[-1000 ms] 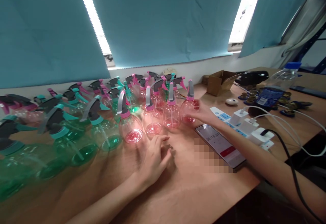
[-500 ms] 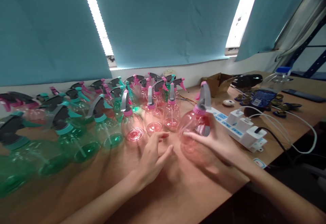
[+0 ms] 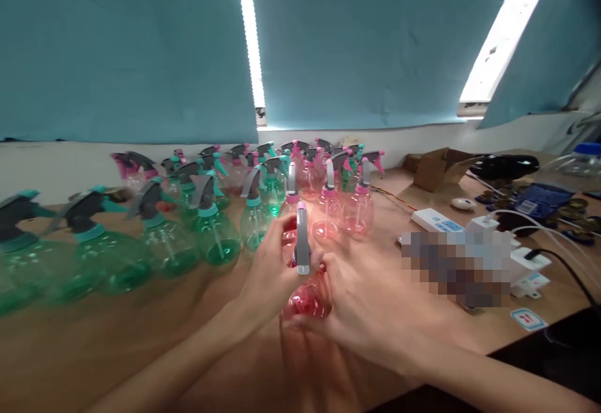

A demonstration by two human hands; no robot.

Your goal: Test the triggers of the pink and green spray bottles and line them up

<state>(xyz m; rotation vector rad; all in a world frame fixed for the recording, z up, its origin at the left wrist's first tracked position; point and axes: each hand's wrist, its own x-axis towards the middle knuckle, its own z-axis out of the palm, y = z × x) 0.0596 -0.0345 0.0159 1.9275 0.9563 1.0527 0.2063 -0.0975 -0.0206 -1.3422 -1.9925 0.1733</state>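
Between my hands stands a clear pink spray bottle (image 3: 307, 300) with a grey and pink trigger head, roughly upright. My right hand (image 3: 350, 306) is wrapped round its body from the right, thumb across the near side. Around the neck, from the left, close the fingers of my left hand (image 3: 270, 266), partly hidden behind the spray head. Just beyond are more pink spray bottles (image 3: 357, 213), one partly covered by my left hand. A row of green spray bottles (image 3: 218, 238) with turquoise collars runs off to the left.
A white power strip (image 3: 436, 220) with plugged-in chargers lies to the right, beside a pixelated patch. Behind it are an open cardboard box (image 3: 434, 169), a white mouse (image 3: 462, 204) and a blue packet (image 3: 542, 201). The table edge is at lower right.
The pink spray bottle has moved left, in front of me, in my right hand. My left hand, formerly apart from it, now holds its neck. The view has turned left.
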